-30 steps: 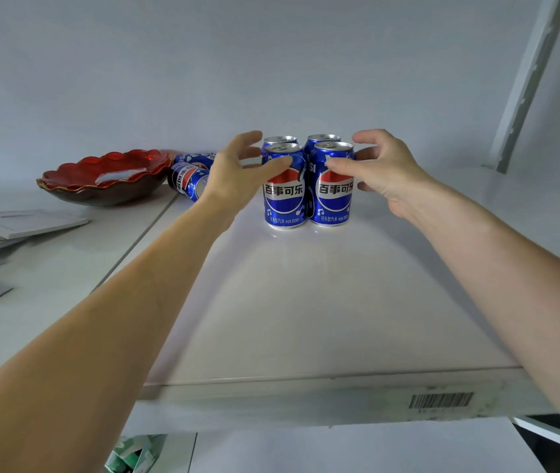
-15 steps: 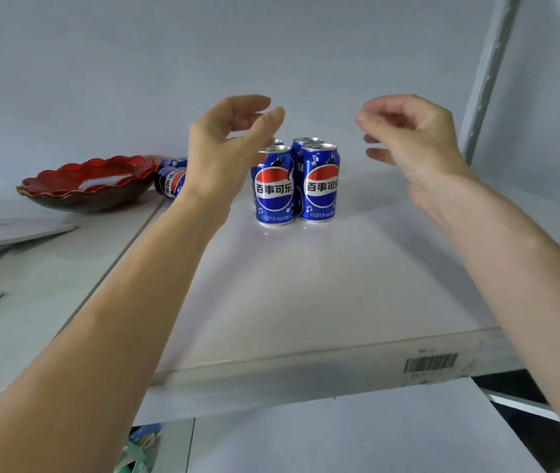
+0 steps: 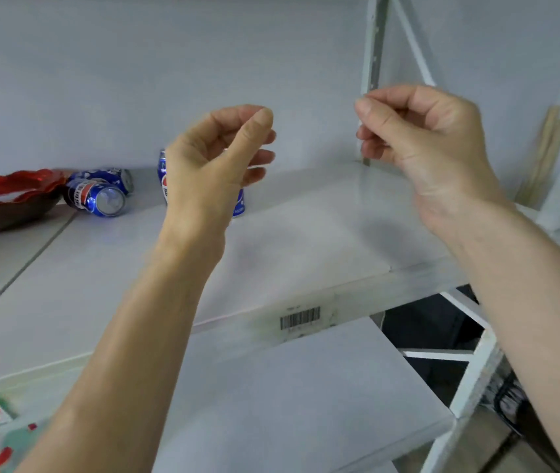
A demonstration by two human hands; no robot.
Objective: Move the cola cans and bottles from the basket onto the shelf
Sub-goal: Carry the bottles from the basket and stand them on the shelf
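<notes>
Both hands drawn back — left hand (image 3: 210, 172) now hiding upright cans (image 3: 163, 175), empty

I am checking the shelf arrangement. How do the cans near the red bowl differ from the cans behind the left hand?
The cans near the bowl lie on their sides in plain view; the cans behind the left hand stand upright and mostly hidden. Both groups are blue cola cans on the same shelf.
</notes>
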